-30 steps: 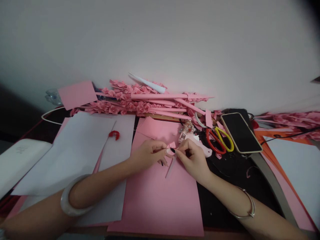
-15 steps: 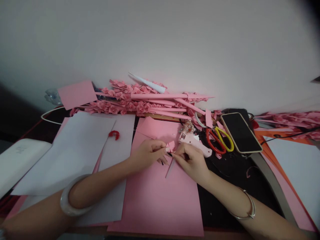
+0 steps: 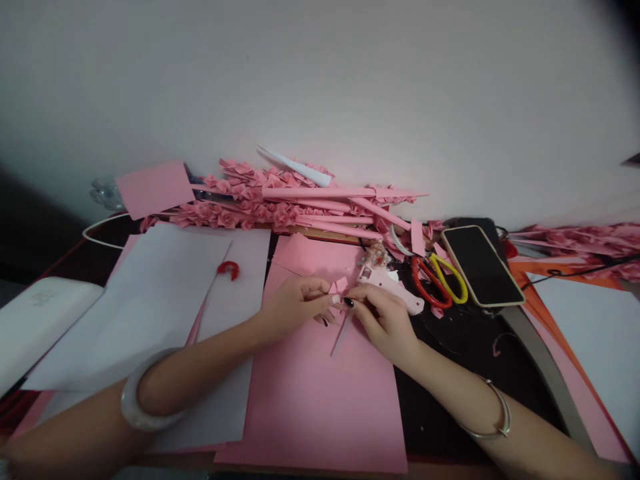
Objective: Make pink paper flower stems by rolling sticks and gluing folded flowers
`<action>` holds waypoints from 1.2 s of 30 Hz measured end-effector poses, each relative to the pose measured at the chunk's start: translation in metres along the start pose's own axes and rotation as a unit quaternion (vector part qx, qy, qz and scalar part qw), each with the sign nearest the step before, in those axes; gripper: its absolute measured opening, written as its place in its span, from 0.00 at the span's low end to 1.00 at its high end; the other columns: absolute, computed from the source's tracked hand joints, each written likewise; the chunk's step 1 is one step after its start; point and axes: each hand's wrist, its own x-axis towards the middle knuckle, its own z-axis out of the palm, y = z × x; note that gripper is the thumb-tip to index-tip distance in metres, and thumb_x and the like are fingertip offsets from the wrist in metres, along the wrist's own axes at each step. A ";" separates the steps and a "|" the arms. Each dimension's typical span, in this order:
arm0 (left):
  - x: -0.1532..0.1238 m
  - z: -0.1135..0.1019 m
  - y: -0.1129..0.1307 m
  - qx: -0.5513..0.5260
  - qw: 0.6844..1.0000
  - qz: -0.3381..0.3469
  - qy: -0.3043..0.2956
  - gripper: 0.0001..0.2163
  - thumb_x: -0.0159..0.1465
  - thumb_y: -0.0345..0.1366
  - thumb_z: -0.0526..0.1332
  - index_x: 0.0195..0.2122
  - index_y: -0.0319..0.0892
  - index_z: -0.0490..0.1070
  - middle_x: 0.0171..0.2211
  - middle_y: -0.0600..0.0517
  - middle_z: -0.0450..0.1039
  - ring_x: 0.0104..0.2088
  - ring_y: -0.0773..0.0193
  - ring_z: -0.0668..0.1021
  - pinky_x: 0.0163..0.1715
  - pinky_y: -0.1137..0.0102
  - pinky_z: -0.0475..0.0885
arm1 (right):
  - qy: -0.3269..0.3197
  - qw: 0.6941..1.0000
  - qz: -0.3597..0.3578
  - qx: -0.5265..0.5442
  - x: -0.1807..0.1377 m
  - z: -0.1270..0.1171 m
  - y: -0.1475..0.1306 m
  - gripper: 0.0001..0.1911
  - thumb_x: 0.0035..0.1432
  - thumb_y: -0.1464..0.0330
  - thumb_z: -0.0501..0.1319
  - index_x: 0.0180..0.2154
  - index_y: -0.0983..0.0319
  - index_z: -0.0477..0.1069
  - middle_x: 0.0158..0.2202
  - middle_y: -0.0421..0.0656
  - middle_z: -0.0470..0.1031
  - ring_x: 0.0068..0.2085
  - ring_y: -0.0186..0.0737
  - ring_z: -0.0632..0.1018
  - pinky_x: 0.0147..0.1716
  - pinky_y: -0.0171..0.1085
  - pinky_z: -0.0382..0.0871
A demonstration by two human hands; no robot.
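My left hand and my right hand meet over a large pink paper sheet. Both pinch a small folded pink paper piece between their fingertips. A thin pink paper strip hangs down from the piece onto the sheet. Each wrist wears a bangle.
A white glue gun lies just right of the hands, then red and yellow scissors and a phone. Folded pink paper flowers and rolled pink sticks pile along the wall. White sheets with a red clip lie left.
The fingers have shifted slightly on the small pink piece, and my right hand has moved a little left and down; both arms stay where they were.
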 end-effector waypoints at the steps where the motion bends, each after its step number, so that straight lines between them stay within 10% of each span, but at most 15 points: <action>1: 0.000 0.000 0.000 -0.001 1.000 -0.003 0.003 0.06 0.60 0.35 0.58 0.30 0.38 0.69 0.24 0.54 0.74 0.27 0.68 0.79 0.26 0.77 0.72 | -0.003 1.000 -0.001 0.005 0.000 0.000 0.000 0.07 0.61 0.75 0.52 0.34 0.61 0.67 0.28 0.40 0.70 0.29 0.34 0.70 0.31 0.33 0.62; 9: -0.001 0.001 0.003 0.012 1.000 -0.013 0.001 0.06 0.58 0.34 0.59 0.27 0.38 0.68 0.24 0.54 0.73 0.26 0.67 0.79 0.26 0.76 0.72 | 0.015 0.994 0.107 0.029 0.000 0.002 0.001 0.05 0.63 0.69 0.50 0.32 0.60 0.58 0.23 0.35 0.60 0.23 0.32 0.62 0.23 0.32 0.56; 25: -0.002 0.001 0.003 0.015 0.999 -0.005 -0.046 0.07 0.60 0.35 0.58 0.28 0.37 0.69 0.24 0.52 0.76 0.25 0.69 0.77 0.28 0.75 0.73 | -0.070 0.997 0.031 -0.011 0.002 0.002 -0.002 0.15 0.60 0.74 0.50 0.22 0.60 0.51 0.19 0.33 0.52 0.20 0.30 0.57 0.22 0.32 0.51; 36: -0.004 0.000 0.008 0.025 0.998 0.005 -0.066 0.08 0.62 0.36 0.56 0.33 0.37 0.72 0.30 0.51 0.76 0.27 0.69 0.78 0.29 0.74 0.73 | 0.001 0.998 0.059 -0.012 0.001 0.001 -0.001 0.09 0.61 0.75 0.48 0.29 0.60 0.59 0.22 0.36 0.61 0.24 0.33 0.63 0.25 0.32 0.57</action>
